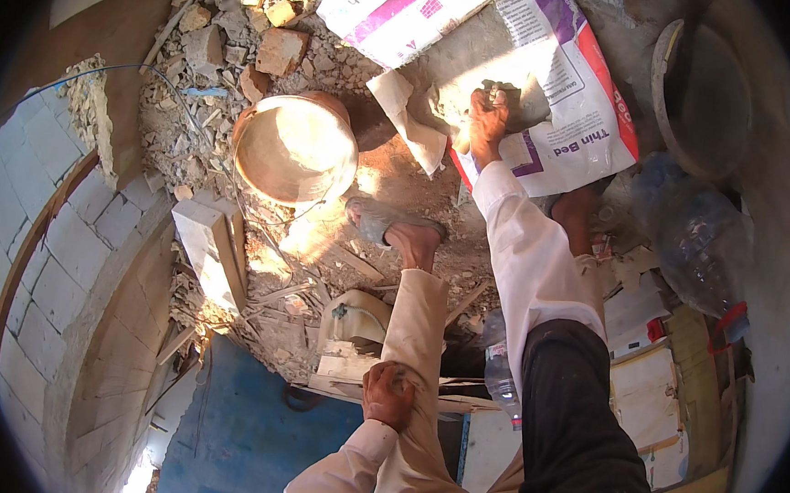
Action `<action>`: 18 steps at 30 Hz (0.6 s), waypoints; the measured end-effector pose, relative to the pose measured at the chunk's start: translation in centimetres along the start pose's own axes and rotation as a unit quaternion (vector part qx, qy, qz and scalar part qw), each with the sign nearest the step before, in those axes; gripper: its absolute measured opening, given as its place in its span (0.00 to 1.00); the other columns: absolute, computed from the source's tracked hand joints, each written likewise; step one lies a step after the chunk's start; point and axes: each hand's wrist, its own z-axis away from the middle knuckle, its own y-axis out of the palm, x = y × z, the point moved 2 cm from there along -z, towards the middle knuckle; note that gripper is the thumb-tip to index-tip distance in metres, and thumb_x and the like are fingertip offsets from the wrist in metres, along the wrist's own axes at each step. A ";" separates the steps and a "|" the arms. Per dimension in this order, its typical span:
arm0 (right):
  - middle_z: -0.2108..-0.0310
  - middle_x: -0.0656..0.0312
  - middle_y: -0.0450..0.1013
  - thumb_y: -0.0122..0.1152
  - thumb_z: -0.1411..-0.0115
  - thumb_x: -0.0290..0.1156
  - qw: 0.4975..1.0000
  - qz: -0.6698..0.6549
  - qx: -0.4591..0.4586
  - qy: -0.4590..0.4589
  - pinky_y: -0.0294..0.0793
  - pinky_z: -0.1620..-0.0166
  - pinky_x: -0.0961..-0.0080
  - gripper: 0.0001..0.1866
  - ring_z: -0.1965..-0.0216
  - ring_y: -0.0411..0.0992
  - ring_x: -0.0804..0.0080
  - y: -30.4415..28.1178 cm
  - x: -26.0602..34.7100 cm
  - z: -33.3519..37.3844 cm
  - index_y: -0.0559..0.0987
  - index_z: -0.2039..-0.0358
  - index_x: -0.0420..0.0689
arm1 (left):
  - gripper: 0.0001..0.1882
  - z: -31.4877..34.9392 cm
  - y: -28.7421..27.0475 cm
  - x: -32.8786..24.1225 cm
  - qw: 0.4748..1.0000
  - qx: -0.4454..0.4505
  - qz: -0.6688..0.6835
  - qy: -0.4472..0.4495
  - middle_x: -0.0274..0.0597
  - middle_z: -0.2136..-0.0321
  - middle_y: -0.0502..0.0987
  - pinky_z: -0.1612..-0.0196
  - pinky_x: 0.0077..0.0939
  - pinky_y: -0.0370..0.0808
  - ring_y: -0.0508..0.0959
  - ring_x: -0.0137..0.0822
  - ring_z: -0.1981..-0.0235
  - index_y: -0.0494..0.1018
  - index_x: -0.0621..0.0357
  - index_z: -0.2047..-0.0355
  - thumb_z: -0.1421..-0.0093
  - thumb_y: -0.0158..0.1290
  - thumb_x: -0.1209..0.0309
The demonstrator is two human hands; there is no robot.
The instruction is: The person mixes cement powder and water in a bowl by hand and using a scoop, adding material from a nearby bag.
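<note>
A torn white paper bag (588, 143) with purple and red print lies at the upper middle, its grey powder (439, 71) exposed. Over the powder, my right hand (488, 125) reaches in with its fingers curled. Something dark grey and lumpy shows at the fingertips; whether it is a tool or a clump, I cannot make out. Lower down, my left hand (388, 394) rests on my left knee, its fingers bent over the beige trouser leg (415, 330). A round bucket (296, 151) stands left of the bag, pale and crusted inside.
Broken bricks and rubble (280, 51) lie beyond the bucket. A block wall (65, 251) rises at the left. On the right are a large round tub (711, 108) and a clear plastic bottle (690, 226). A white jerrycan (358, 317) sits near my left leg, by a blue panel (245, 428).
</note>
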 end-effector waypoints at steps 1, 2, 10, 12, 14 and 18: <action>0.73 0.64 0.70 0.45 0.33 0.43 0.955 -0.273 0.041 0.112 0.73 0.77 0.72 0.14 0.78 0.69 0.69 0.3 -0.9 0.6 0.70 0.54 0.49 | 0.15 0.0 -0.2 0.2 1.000 -0.003 -0.011 -0.003 0.44 0.55 0.73 0.45 0.39 0.67 0.70 0.48 0.51 0.75 0.56 0.62 0.51 0.58 0.67; 0.73 0.64 0.70 0.44 0.33 0.44 0.953 -0.270 0.029 0.130 0.72 0.77 0.73 0.14 0.79 0.69 0.70 2.1 -0.4 2.3 0.70 0.56 0.49 | 0.15 0.2 -0.6 0.7 1.000 -0.009 -0.019 -0.014 0.44 0.55 0.73 0.45 0.39 0.67 0.70 0.48 0.51 0.75 0.56 0.62 0.51 0.58 0.67; 0.61 0.51 0.71 0.46 0.33 0.41 0.994 -0.108 0.019 0.019 0.73 0.53 0.68 0.19 0.60 0.72 0.57 -2.6 -8.9 -0.3 0.68 0.44 0.50 | 0.16 -0.7 1.3 -2.2 0.999 0.017 0.005 0.048 0.45 0.55 0.73 0.46 0.40 0.67 0.70 0.50 0.51 0.75 0.57 0.62 0.51 0.58 0.67; 0.62 0.48 0.72 0.49 0.35 0.42 0.979 0.199 0.015 0.046 0.73 0.54 0.66 0.21 0.61 0.73 0.54 3.3 -2.6 4.0 0.69 0.45 0.48 | 0.16 0.1 -0.3 0.8 1.000 -0.009 -0.030 -0.002 0.45 0.56 0.73 0.46 0.41 0.67 0.70 0.50 0.52 0.75 0.57 0.62 0.51 0.58 0.67; 0.63 0.46 0.73 0.53 0.38 0.44 0.972 0.210 0.069 0.076 0.73 0.55 0.64 0.23 0.62 0.74 0.53 6.8 3.6 5.8 0.69 0.47 0.44 | 0.15 0.9 -1.5 2.3 0.998 -0.025 -0.045 -0.031 0.45 0.56 0.73 0.46 0.41 0.67 0.70 0.50 0.52 0.75 0.57 0.62 0.52 0.58 0.67; 0.70 0.56 0.73 0.59 0.40 0.35 0.968 -0.053 0.139 0.201 0.72 0.72 0.72 0.15 0.73 0.73 0.69 1.0 6.7 3.2 0.70 0.57 0.41 | 0.15 0.4 -0.3 0.9 0.999 -0.028 -0.033 0.006 0.45 0.56 0.73 0.46 0.41 0.67 0.70 0.50 0.52 0.75 0.56 0.63 0.52 0.58 0.67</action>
